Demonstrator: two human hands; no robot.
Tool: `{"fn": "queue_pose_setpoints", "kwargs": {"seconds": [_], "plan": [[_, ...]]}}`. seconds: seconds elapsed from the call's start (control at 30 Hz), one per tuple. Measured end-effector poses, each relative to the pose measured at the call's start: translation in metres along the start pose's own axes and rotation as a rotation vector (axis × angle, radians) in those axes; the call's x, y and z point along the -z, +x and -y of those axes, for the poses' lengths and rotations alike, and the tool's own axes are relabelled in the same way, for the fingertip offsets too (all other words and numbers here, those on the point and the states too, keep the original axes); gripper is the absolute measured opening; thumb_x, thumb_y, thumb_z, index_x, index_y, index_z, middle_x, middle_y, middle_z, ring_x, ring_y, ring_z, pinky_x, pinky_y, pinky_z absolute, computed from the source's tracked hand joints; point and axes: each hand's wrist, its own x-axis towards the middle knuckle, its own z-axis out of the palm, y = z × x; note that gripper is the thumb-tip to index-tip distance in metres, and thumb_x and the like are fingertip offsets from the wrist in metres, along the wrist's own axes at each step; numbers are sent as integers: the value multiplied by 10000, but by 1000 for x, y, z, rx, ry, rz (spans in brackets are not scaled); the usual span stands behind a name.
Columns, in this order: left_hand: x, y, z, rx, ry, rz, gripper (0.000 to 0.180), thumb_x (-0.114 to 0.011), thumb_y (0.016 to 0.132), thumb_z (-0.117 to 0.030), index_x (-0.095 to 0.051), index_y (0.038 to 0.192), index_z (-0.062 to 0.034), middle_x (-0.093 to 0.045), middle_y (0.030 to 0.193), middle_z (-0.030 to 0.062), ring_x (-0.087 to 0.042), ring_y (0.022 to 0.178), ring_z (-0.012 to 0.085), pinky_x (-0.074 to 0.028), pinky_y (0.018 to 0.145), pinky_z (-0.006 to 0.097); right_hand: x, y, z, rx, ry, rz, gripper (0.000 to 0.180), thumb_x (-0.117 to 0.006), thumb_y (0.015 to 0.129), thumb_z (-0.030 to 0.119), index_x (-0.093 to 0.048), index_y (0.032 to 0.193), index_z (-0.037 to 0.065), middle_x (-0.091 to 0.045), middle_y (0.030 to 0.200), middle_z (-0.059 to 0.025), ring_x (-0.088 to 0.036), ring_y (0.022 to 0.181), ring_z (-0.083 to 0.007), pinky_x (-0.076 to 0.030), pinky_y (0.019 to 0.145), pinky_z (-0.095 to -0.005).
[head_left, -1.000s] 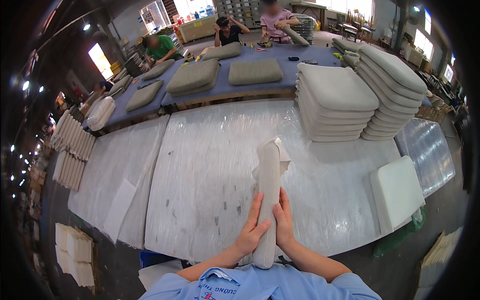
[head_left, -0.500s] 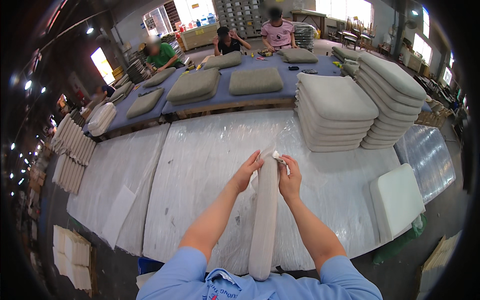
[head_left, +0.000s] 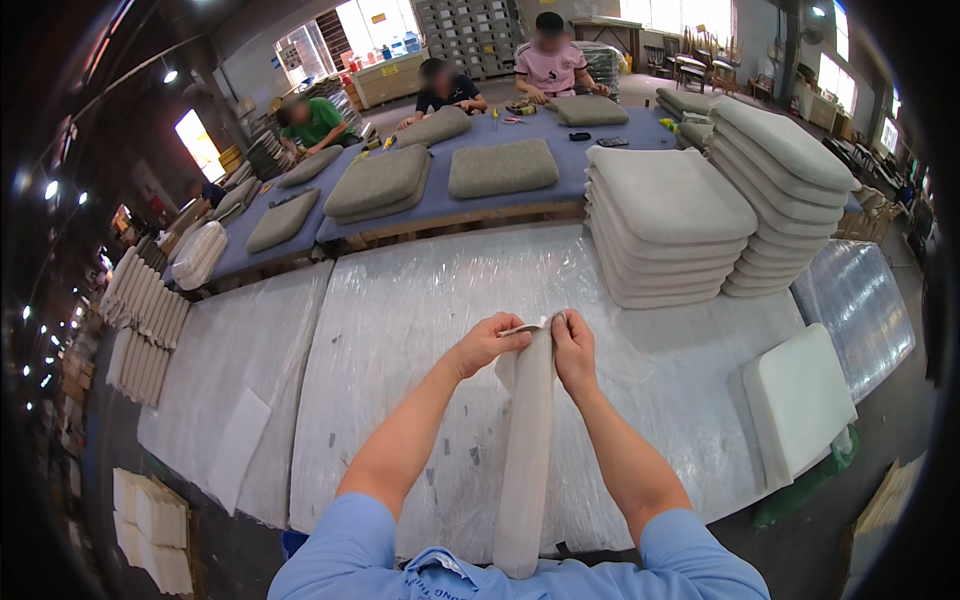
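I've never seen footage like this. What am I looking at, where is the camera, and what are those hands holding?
No machine here: a person wears a wide-angle camera on the head, looking down, so straight edges curve. The two bare arms entering from below are the wearer's own. The left hand and right hand pinch the top end of a long pale fabric cover, which hangs toward the body. Below lies a plastic-covered table. Farther off stand stacked grey cushions, and a white foam pad lies at right.
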Motion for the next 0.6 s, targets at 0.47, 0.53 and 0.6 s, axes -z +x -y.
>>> {"fn": "queue_pose_setpoints", "kwargs": {"seconds": [0.47, 0.53, 0.6], "plan": [[-67, -3, 8, 100, -226, -354, 478, -573, 1043, -451, -712, 1075, 5, -705, 949, 78, -638, 817, 142, -524, 723, 328, -16, 41, 16, 4, -501, -112, 434, -783, 849, 242, -527, 588, 7, -488, 527, -52, -406, 546, -111, -372, 521, -375], [-58, -3, 16, 109, -133, -412, 520, -584, 1026, -483, -717, 1031, 19, -708, 939, 94, -636, 795, 155, -525, 710, 336, -21, 39, 12, 88, -595, -96, 410, -763, 848, 236, -545, 606, -13, -485, 528, -86, -403, 535, -128, -384, 529, -395], [-61, -7, 30, 152, -160, -439, 542, -585, 1020, -499, -721, 1023, 26, -713, 944, 102, -633, 796, 161, -525, 715, 342, -26, 44, 10, -2, -580, -80, 385, -749, 843, 276, -601, 644, -19, -564, 607, -184, -479, 543, -229, -426, 572, -428]]}}
